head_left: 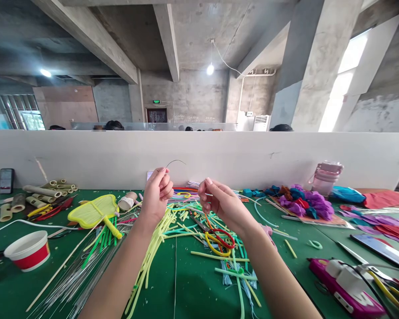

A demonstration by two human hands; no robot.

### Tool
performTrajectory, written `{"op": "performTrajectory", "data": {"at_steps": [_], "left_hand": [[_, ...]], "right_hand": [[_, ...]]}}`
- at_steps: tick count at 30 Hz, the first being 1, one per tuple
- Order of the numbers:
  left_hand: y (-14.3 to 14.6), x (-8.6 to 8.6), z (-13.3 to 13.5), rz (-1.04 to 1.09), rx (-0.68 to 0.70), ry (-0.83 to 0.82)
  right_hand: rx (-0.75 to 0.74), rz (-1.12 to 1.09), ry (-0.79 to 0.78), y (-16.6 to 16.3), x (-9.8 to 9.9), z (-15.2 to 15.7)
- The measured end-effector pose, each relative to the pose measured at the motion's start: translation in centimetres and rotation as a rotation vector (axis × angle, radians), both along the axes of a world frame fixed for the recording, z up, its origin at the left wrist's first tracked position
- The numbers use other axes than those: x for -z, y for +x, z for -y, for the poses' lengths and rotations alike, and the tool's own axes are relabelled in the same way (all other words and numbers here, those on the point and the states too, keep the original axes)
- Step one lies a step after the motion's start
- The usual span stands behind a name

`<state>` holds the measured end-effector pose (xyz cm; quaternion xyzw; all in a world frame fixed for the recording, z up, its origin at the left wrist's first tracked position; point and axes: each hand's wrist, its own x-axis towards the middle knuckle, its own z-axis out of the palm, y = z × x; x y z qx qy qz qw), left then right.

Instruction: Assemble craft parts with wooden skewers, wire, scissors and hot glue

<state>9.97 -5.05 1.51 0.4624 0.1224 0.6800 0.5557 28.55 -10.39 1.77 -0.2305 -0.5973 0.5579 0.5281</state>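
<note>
Raised above the table's middle, my left hand (157, 192) pinches a thin dark wire (176, 161), whose free end curves up and to the right. My right hand (216, 197) is at about the same height a little to the right, thumb and forefinger pressed together. Whatever its fingertips hold is too small to make out. Below the hands lie many pale yellow-green strips (154, 252). Scissors (219, 243) with red and yellow handles rest among them. To the left sits a yellow mesh shape (95, 212) with a rounded stem.
Metal wires (81, 270), a paper cup (28, 250) and bamboo pieces (41, 192) occupy the left side. At the right are purple petals (294, 206), a pink bottle (327, 177) and a magenta power strip (346, 288). A white partition (199, 150) runs along the back, with people's heads behind it.
</note>
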Motion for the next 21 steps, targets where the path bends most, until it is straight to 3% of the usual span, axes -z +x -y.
{"op": "performTrajectory", "data": {"at_steps": [8, 14, 21], "left_hand": [[-0.32, -0.41, 0.49, 0.114, 0.048, 0.043], [-0.42, -0.49, 1.03, 0.111, 0.064, 0.101], [-0.81, -0.42, 0.91, 0.092, 0.111, 0.217]], "right_hand": [[-0.178, -0.170, -0.053, 0.29, -0.02, -0.43], [-0.124, -0.178, 0.007, 0.48, 0.06, -0.40], [-0.115, -0.254, -0.067, 0.77, -0.05, -1.02]]}}
